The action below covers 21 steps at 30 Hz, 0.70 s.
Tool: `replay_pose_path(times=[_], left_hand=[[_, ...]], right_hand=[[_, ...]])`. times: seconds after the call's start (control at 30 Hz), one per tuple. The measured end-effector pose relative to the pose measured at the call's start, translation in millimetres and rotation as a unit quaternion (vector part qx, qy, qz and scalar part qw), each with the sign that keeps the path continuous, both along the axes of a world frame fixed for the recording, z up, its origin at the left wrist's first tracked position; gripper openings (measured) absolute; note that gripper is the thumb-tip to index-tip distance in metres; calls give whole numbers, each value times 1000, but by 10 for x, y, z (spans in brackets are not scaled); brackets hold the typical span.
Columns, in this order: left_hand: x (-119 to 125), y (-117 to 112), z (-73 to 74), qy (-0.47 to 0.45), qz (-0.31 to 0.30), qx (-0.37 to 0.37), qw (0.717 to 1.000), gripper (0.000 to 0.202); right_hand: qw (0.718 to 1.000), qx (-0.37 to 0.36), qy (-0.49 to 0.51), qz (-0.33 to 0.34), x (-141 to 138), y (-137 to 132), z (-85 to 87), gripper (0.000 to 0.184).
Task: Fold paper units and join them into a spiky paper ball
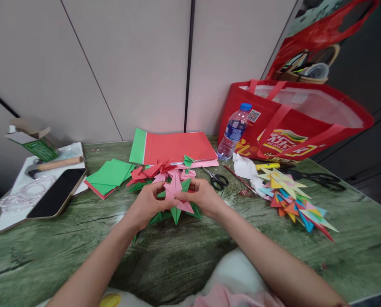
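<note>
Between my two hands is a folded paper flower (174, 187) with pink petals and pointed green leaves. My left hand (149, 202) grips its left side, thumb in front and fingers curled behind. On the other side my right hand (206, 197) pinches it, with the thumb across the pink petals. More folded green paper pieces (161, 216) lie under and around the flower, partly hidden by it. Just behind sit red folded paper pieces (155, 168) and a few pink ones. A pair of scissors (218, 180) rests to the right of my right hand.
Green paper squares (111, 175) lie at left, beside a phone (57, 194) and a hammer (60, 163). Red paper sheets (180, 147) lie at the back. A water bottle (234, 132), a red bag (280, 123) and multicoloured folded paper (294, 200) are at right.
</note>
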<state>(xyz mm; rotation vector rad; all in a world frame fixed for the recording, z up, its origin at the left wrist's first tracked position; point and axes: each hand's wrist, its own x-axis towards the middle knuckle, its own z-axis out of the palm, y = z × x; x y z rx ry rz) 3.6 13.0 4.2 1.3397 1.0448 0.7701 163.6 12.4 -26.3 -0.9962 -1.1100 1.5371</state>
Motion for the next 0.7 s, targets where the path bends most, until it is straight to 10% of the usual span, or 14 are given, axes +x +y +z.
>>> replay_pose_path(times=[0.7], left_hand=[[-77,48,-29,62,12,33,997,28]], right_hand=[[998,-6,-47,29,-7,-31,-29,43]])
